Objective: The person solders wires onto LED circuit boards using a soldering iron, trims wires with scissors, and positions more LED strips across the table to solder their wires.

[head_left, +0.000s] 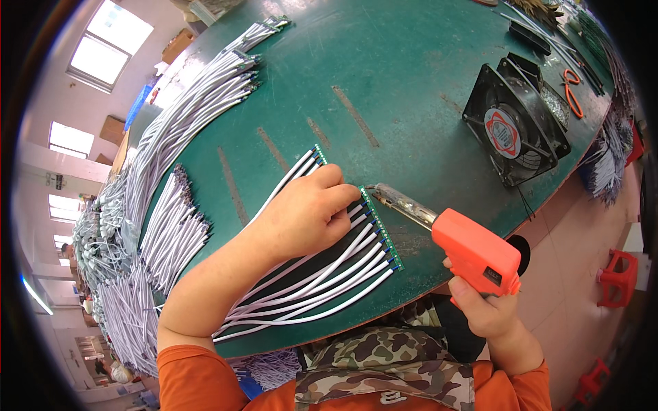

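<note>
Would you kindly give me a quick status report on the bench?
Left hand pressing down the white cables by the green connector strip. Right hand gripping the orange soldering gun, tip at the strip. Black fan stands apart.

The left hand covers the middle of the cables and part of the green strip. Joints along the strip are too small to judge. Right of the strip, the iron hides the right hand's fingers.
</note>
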Action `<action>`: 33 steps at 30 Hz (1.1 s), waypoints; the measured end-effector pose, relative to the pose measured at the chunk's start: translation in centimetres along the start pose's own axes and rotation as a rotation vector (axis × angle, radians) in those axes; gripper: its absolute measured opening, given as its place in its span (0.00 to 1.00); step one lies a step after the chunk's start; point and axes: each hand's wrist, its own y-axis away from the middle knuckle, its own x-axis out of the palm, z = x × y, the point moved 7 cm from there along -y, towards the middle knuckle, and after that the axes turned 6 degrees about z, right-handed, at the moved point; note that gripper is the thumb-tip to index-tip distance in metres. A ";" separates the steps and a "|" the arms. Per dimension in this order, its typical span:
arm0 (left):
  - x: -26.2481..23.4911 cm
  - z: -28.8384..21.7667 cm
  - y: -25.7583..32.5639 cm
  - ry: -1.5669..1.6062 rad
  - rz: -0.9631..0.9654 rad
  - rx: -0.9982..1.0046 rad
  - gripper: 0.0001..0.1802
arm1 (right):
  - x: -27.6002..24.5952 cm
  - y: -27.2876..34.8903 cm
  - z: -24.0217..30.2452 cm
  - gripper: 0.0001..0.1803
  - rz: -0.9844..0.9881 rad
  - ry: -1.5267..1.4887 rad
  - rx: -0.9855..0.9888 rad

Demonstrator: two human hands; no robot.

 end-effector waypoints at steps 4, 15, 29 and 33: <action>-0.1 0.1 -0.4 -0.028 0.053 0.005 0.16 | 0.1 -0.2 0.2 0.17 -0.017 0.047 -0.036; -0.3 0.1 -1.1 -0.037 0.146 -0.028 0.15 | 0.1 -0.4 -0.3 0.18 -0.025 -0.035 0.141; -0.5 -0.2 -1.8 -0.069 0.198 -0.041 0.13 | 0.0 -0.4 -0.4 0.21 -0.007 -0.017 0.089; -0.7 -0.4 -2.0 -0.078 0.207 -0.029 0.14 | 0.0 -0.5 -0.4 0.21 0.011 0.001 0.073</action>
